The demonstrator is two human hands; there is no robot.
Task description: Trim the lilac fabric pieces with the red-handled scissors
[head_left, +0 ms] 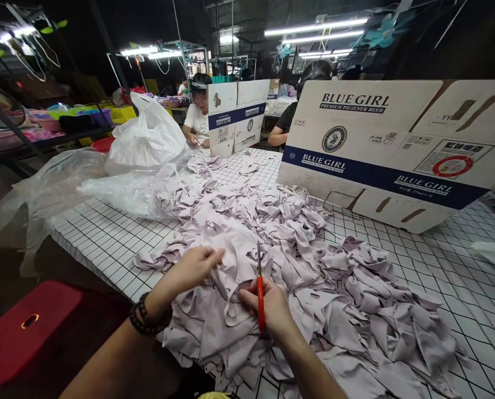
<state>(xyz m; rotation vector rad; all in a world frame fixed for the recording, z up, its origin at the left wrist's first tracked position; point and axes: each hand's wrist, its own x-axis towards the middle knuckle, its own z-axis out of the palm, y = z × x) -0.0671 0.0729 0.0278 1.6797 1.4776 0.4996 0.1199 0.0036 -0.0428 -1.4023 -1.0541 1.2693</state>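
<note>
A big heap of pale lilac fabric pieces (226, 244) with thin straps and loops lies in front of me. My right hand (274, 307) holds a pair of red-handled scissors (261, 305), blades pointing away from me. Its thumb and fingertips rest against a piece of the fabric with a narrow strap. To the left, my left hand (197, 269), with a dark beaded bracelet on the wrist, is above the heap. Its fingers are drawn together in a pinch, and whatever may be between them is too small to make out.
A large Blue Girl carton (376, 133) stands at the right of the grid-patterned table (102, 244), with a smaller carton (247, 119) farther back. White and clear plastic bags (148, 133) lie at left. A red stool (31, 332) is below. Two people sit across the table.
</note>
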